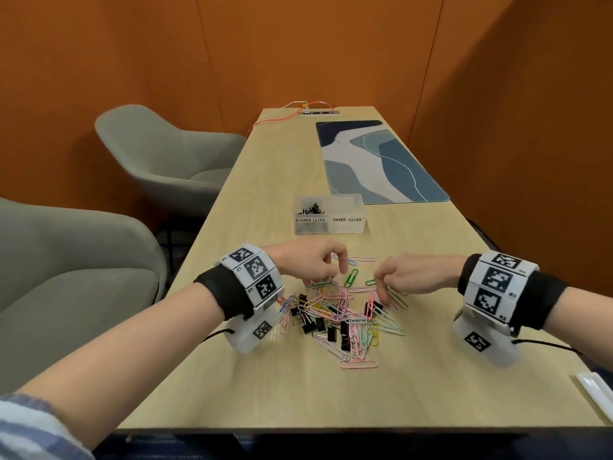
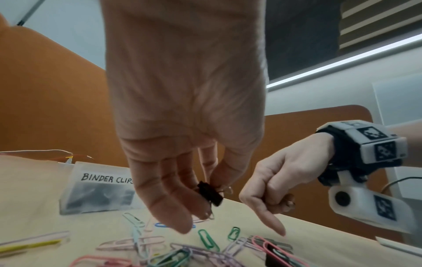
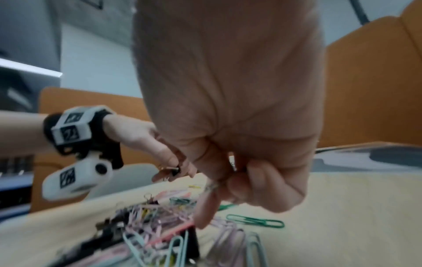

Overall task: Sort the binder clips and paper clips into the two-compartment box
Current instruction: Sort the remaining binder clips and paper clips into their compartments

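Observation:
A mixed pile point(image 1: 345, 313) of coloured paper clips and black binder clips lies on the table in front of me. My left hand point(image 1: 328, 278) hovers over its far side and pinches one black binder clip point(image 2: 210, 193) between thumb and fingers. My right hand point(image 1: 383, 290) is curled, its index finger point(image 2: 274, 224) pointing down onto the pile; a small metal clip point(image 3: 212, 186) shows in its grip, kind unclear. Behind the pile stands the clear two-compartment box point(image 1: 328, 224). Its left half, labelled BINDER CLIPS point(image 1: 310, 210), holds several black clips. The PAPER CLIPS half point(image 1: 346, 207) looks empty.
A blue patterned mat point(image 1: 374, 161) lies beyond the box on the right. A power strip with orange cables point(image 1: 318, 111) sits at the far end. Two grey chairs point(image 1: 159, 154) stand left of the table. A white object point(image 1: 593, 390) lies at the near right edge.

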Demonstrator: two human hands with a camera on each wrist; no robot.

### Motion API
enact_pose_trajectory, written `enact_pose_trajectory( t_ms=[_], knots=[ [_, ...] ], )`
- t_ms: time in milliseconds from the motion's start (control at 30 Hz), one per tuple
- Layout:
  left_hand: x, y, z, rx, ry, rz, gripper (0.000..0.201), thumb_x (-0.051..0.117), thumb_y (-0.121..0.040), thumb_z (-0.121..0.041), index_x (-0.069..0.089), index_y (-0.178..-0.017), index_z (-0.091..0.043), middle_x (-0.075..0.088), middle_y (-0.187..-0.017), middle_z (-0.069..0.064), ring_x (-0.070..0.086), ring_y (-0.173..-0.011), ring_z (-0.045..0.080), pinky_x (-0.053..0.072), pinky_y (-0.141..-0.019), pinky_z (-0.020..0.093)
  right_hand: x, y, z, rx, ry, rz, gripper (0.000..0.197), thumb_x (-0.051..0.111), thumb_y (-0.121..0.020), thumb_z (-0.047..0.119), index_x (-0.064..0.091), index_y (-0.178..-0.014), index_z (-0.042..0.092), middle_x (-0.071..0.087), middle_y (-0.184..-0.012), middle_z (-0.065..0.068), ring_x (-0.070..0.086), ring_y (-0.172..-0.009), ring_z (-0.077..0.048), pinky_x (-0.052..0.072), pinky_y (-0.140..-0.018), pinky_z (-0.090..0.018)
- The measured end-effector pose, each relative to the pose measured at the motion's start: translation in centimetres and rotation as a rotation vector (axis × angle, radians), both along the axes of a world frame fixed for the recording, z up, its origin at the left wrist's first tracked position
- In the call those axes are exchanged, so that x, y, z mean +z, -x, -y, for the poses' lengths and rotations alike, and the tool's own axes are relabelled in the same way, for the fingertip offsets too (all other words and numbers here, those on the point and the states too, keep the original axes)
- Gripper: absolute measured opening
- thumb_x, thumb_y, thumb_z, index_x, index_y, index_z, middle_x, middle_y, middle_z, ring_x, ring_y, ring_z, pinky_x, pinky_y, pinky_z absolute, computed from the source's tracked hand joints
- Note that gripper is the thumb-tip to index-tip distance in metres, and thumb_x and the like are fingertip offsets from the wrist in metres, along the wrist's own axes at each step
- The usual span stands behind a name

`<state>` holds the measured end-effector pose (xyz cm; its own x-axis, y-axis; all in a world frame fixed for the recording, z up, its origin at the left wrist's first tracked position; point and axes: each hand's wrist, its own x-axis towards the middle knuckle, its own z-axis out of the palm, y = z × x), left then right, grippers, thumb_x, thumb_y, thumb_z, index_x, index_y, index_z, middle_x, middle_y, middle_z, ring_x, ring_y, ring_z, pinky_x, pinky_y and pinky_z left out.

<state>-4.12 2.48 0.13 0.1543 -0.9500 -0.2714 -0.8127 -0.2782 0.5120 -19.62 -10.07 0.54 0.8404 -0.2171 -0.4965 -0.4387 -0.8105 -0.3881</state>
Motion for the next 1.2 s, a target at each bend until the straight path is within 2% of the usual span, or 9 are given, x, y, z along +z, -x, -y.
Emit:
enact_pose_trajectory(
  t_ms=[167,267,333,467,600,733,867,967,1200],
  knots=[
    [-0.4,0.2,0.5,-0.011,-0.072,0.01,0.027,0.036,-0.092,-0.008,0.062,-0.09,-0.015,0.058,-0.084,0.008,0.055,-0.064,0.015,0.055,-0.058,0.027,-0.4,-0.4,-1.0,-0.053,-0.03,0.081,0.036,0.03,-0.09,0.002,0.064,-0.094,0.012,0.05,-0.071,-0.001,0.043,-0.052,-0.005,0.032,-0.039,-0.009],
    [-0.8,-0.1,0.1,0.031,-0.107,-0.004,0.028,0.032,-0.093,-0.006,0.056,-0.084,-0.015,0.063,-0.089,0.013,0.061,-0.058,0.014,0.053,-0.052,0.02,-0.5,-0.2,-0.7,-0.024,0.004,0.122,0.029,0.035,-0.094,0.012,0.065,-0.093,0.01,0.056,-0.083,0.004,0.049,-0.069,-0.007,0.039,-0.054,-0.005],
    [-1.0,-0.7,-0.3,0.053,-0.129,-0.003,0.029,0.031,-0.093,-0.006,0.054,-0.081,-0.018,0.064,-0.088,0.013,0.063,-0.058,0.015,0.051,-0.05,0.017,-1.0,0.2,-0.4,0.013,0.055,0.123,0.021,0.046,-0.091,0.021,0.064,-0.095,0.013,0.063,-0.087,0.006,0.056,-0.079,-0.009,0.044,-0.07,-0.015],
    [-1.0,-1.4,-0.9,0.086,-0.143,0.004,0.029,0.029,-0.095,-0.004,0.054,-0.086,-0.014,0.061,-0.088,0.006,0.061,-0.059,0.009,0.048,-0.046,0.014,-2.4,0.3,-0.8,0.018,0.119,0.202,0.025,0.064,-0.084,0.031,0.059,-0.105,0.018,0.05,-0.064,0.013,0.048,-0.058,-0.002,0.036,-0.054,-0.015],
    [-0.7,-0.6,-0.6,0.073,-0.128,0.037,0.027,0.029,-0.093,-0.004,0.055,-0.09,-0.012,0.049,-0.073,-0.003,0.048,-0.06,0.011,0.042,-0.048,0.02,-3.1,-0.6,-1.7,0.067,0.213,0.263,0.029,0.066,-0.083,0.03,0.058,-0.106,0.014,0.042,-0.065,0.015,0.044,-0.065,-0.01,0.026,-0.053,-0.024],
    [-0.6,0.9,0.2,0.044,-0.042,0.088,0.028,0.03,-0.096,-0.008,0.056,-0.107,-0.006,0.045,-0.07,-0.003,0.042,-0.058,0.011,0.039,-0.049,0.017,-2.7,-1.2,-1.2,-0.01,0.184,0.307,0.019,0.066,-0.083,0.029,0.051,-0.091,0.02,0.04,-0.064,0.011,0.04,-0.06,-0.006,0.027,-0.05,-0.016],
    [-0.6,1.9,1.1,-0.034,-0.057,0.143,0.028,0.034,-0.1,-0.021,0.047,-0.121,-0.008,0.054,-0.092,0.005,0.048,-0.081,0.022,0.036,-0.071,0.027,-1.7,-1.1,0.1,-0.123,0.125,0.292,0.014,0.064,-0.086,0.027,0.062,-0.096,0.017,0.038,-0.063,0.008,0.035,-0.055,-0.004,0.026,-0.05,-0.019],
    [-1.3,2.5,1.7,-0.097,-0.132,0.2,0.032,0.038,-0.099,-0.024,0.042,-0.128,-0.011,0.056,-0.092,0.007,0.05,-0.084,0.023,0.037,-0.074,0.028,-1.6,-0.9,0.9,-0.182,0.104,0.268,0.014,0.062,-0.088,0.024,0.065,-0.098,0.014,0.039,-0.064,0.007,0.035,-0.056,-0.006,0.026,-0.051,-0.019],
    [-2.2,2.8,2.3,-0.129,-0.13,0.292,0.041,0.062,-0.086,-0.043,0.053,-0.111,-0.011,0.051,-0.078,-0.004,0.05,-0.07,0.017,0.036,-0.064,0.027,-2.0,-0.7,1.2,-0.367,-0.098,0.248,0.012,0.057,-0.09,0.021,0.059,-0.096,0.011,0.041,-0.065,0.001,0.034,-0.05,-0.013,0.03,-0.041,-0.021]
  ],
)
